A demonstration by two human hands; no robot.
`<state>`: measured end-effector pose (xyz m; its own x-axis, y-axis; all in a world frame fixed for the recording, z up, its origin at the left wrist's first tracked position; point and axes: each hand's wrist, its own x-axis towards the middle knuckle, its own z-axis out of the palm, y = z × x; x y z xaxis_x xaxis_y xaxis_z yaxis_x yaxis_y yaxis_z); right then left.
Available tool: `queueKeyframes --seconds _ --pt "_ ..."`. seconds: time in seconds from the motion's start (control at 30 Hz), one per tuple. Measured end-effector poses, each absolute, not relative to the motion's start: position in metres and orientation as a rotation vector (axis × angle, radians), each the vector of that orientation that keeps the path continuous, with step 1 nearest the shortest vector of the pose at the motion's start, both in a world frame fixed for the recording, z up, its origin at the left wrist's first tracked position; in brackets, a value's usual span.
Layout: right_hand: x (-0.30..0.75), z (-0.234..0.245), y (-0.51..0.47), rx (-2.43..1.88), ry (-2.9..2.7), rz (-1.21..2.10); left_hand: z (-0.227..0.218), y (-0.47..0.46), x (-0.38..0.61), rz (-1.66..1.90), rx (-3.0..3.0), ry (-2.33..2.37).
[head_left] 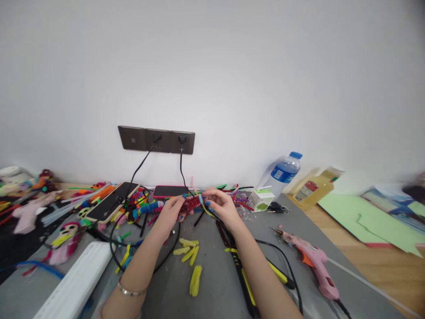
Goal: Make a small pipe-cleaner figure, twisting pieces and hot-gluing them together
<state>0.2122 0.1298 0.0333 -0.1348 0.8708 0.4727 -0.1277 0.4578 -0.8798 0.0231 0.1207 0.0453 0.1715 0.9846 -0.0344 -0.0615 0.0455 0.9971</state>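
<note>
A dark red fuzzy piece [191, 204], apparently made of pipe cleaner, is held up over the desk between my hands. My left hand [171, 213] grips its left side, thumb and fingers pressed together. At its right end, my right hand [222, 204] pinches close to a light blue bit and a curved yellow pipe cleaner [206, 212]; what exactly lies between those fingertips is partly hidden. On the grey desk below lie several short folded yellow pipe-cleaner pieces [190, 252]. One thicker yellow piece [195, 281] rests nearer to me.
Pliers [244, 279] with black-yellow handles lie under my right forearm. Right of them is a pink hot glue gun [312, 261]. A white box [261, 199], water bottle [284, 172] and yellow bottle [314, 188] stand behind. Left are a phone [113, 201], black cables and a white strip [76, 279].
</note>
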Motion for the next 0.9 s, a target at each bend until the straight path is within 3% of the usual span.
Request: queueKeyframes --seconds 0.9 --pt "0.2133 0.0358 0.1271 -0.699 -1.660 0.821 0.0478 0.1198 0.0236 1.041 1.151 1.125"
